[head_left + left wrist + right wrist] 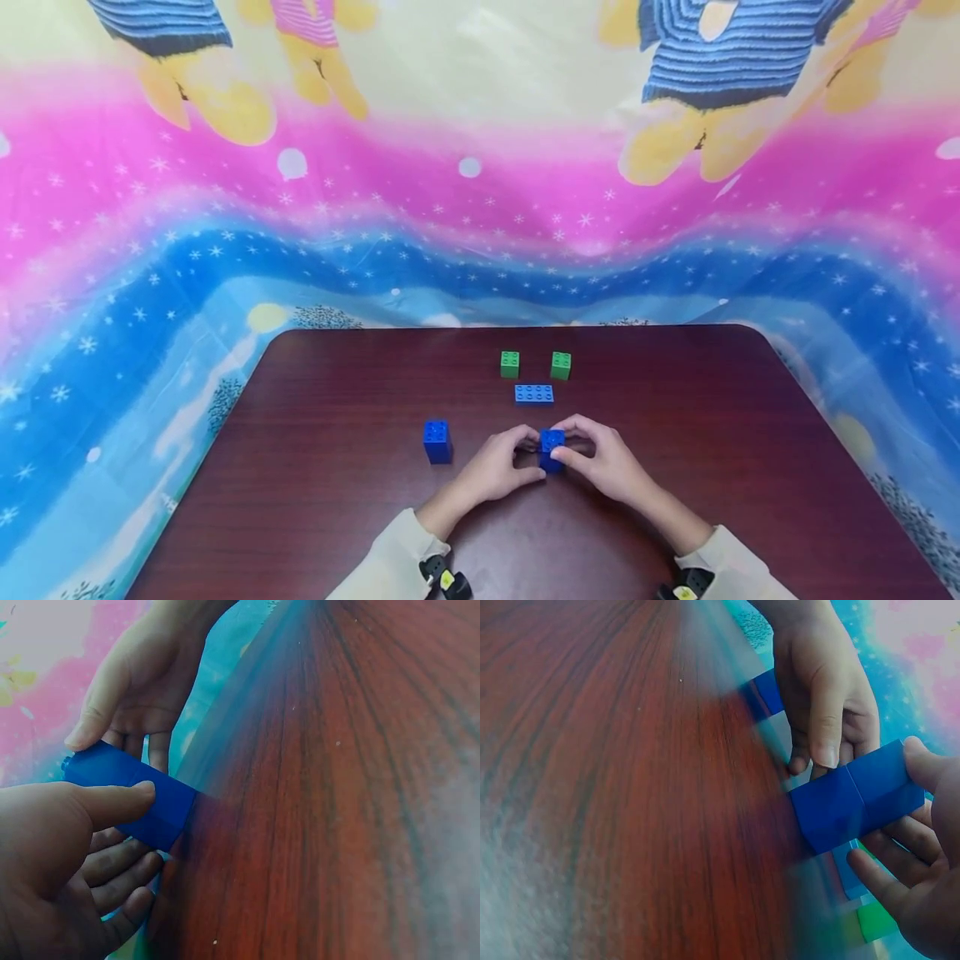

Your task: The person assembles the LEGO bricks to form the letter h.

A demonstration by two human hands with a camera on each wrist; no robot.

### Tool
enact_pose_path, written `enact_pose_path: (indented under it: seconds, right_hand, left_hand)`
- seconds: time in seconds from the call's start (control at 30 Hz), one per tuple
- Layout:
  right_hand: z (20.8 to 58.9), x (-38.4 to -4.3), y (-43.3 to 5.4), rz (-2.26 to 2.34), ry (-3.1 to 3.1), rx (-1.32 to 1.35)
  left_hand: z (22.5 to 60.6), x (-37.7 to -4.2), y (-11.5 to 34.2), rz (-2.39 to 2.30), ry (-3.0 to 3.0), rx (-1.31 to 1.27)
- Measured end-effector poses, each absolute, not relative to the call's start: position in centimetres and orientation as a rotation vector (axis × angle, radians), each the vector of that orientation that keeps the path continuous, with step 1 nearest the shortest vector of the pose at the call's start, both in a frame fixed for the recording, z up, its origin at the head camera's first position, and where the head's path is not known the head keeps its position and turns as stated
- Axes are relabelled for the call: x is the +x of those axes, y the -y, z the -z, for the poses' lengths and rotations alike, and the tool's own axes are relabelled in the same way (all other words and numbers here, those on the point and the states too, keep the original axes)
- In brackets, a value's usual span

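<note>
A stack of two blue toy bricks stands upright on the table, with a seam between the bricks in the right wrist view. My right hand pinches the upper brick between thumb and fingers. My left hand is at the stack's left side, thumb and fingers spread loosely about its lower part. Its thumb overlaps the stack in the left wrist view; whether it presses is unclear. Farther left stands a second blue stack.
Beyond the hands lies a lighter blue brick with two rows of studs. Behind it are a green brick and another green brick. A patterned cloth hangs past the dark wooden table's far edge.
</note>
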State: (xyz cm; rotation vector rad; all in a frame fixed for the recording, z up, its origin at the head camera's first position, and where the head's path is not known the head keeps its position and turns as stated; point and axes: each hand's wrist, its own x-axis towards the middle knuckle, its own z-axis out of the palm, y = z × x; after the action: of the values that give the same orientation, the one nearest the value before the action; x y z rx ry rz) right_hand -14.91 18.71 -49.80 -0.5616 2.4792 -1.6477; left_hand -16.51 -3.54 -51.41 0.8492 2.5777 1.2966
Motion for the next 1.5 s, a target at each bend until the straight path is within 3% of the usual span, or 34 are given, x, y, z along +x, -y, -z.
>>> enact_pose_path:
  seconds: [0.87, 1.5]
  right_hand:
    - [51.0, -14.3, -18.4, 1.621, -2.589, -0.458]
    - [51.0, -14.5, -18.3, 1.594, -2.63, -0.471]
  left_hand:
    - [50.0, -12.0, 9.8, -1.289, -2.389, 0.891]
    - [48.9, -11.3, 18.8, -1.224, -2.484, 0.741]
